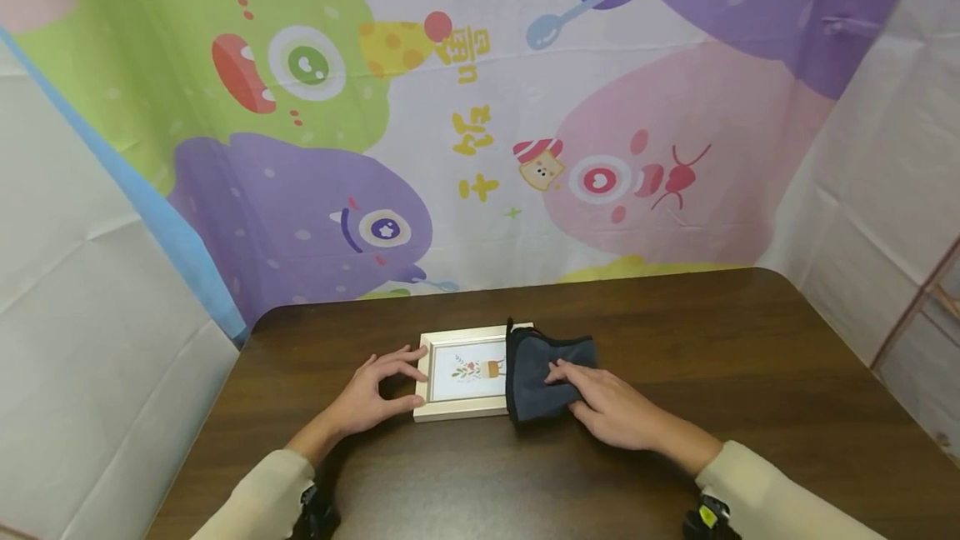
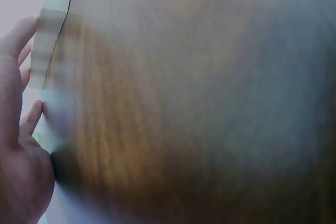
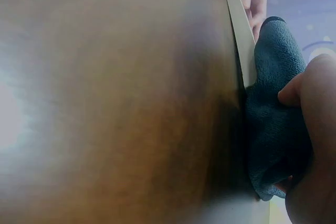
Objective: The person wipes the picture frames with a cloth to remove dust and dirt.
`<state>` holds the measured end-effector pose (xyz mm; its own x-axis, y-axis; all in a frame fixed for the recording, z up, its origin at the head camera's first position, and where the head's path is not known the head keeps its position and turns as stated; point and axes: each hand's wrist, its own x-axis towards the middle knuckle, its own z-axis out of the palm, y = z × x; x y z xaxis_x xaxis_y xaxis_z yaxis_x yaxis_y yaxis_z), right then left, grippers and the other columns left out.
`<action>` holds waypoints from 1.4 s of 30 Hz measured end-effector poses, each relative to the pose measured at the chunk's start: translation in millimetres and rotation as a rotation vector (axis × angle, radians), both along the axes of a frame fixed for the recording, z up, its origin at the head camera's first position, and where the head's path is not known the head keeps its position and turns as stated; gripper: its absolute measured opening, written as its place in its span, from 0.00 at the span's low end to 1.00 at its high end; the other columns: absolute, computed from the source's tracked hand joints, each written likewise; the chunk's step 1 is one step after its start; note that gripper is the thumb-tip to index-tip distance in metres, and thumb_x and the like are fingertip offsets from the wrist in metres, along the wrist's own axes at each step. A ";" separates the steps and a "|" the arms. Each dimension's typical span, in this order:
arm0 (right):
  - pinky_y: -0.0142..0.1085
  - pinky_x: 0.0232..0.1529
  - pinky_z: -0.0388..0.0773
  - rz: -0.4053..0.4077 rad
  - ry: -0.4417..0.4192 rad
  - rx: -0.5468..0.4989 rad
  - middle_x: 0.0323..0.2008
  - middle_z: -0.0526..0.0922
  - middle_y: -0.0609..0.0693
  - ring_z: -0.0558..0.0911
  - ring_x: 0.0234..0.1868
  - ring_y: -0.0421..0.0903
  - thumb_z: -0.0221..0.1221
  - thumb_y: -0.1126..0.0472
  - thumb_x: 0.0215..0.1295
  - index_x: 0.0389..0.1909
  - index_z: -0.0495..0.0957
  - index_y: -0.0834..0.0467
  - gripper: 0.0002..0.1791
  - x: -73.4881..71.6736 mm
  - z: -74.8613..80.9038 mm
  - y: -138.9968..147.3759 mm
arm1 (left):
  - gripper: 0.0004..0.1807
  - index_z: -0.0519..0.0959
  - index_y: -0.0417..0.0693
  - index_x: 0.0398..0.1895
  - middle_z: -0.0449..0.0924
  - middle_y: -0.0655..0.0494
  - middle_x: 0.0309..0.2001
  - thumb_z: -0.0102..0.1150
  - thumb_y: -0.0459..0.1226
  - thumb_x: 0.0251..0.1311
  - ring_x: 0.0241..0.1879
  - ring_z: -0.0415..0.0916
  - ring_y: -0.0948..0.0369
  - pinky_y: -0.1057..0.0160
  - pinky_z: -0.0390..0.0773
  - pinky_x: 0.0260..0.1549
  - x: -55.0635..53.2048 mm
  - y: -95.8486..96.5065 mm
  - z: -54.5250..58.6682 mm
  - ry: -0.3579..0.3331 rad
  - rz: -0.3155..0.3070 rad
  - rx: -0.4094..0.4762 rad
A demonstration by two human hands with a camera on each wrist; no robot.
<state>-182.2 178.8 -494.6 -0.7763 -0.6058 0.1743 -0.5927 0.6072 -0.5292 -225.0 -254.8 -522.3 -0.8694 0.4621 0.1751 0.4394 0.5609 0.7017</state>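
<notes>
A picture frame with a pale gold border lies flat on the table, showing a drawing of a potted plant. My left hand holds its left end, with thumb and fingers along that edge. Over the right part of the frame lies a dark grey-blue fleecy cloth with black edging. My right hand grips the cloth from the right, as the right wrist view also shows the bunched cloth under the thumb. The frame's right end is mostly hidden.
The dark wooden table has rounded far corners. Behind it hangs a curtain printed with cartoon monsters. Pale fabric walls stand on the left and right sides.
</notes>
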 end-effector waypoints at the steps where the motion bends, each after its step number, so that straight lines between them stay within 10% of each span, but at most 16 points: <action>1: 0.69 0.75 0.77 -0.006 -0.002 0.000 0.77 0.82 0.62 0.80 0.79 0.67 0.58 0.69 0.78 0.71 0.79 0.55 0.23 -3.3 -0.1 -0.6 | 0.14 0.91 0.63 0.53 0.79 0.46 0.81 0.81 0.42 0.67 0.85 0.65 0.31 0.09 0.43 0.76 0.1 0.2 0.0 -0.001 0.000 -0.001; 20: 0.65 0.75 0.80 -0.079 -0.017 0.006 0.73 0.85 0.60 0.82 0.77 0.64 0.56 0.70 0.78 0.70 0.78 0.54 0.24 -63.1 -2.5 -12.6 | 0.14 0.91 0.62 0.53 0.78 0.46 0.81 0.81 0.41 0.67 0.86 0.64 0.32 0.09 0.42 0.77 0.1 0.4 1.3 -0.017 0.000 0.002; 42: 0.67 0.80 0.73 -0.052 -0.023 -0.008 0.78 0.81 0.60 0.76 0.83 0.66 0.56 0.70 0.78 0.77 0.77 0.58 0.28 -38.6 -4.7 -5.9 | 0.13 0.91 0.61 0.52 0.79 0.46 0.80 0.81 0.41 0.67 0.85 0.65 0.32 0.09 0.42 0.77 1.9 2.0 0.6 -0.012 0.021 0.007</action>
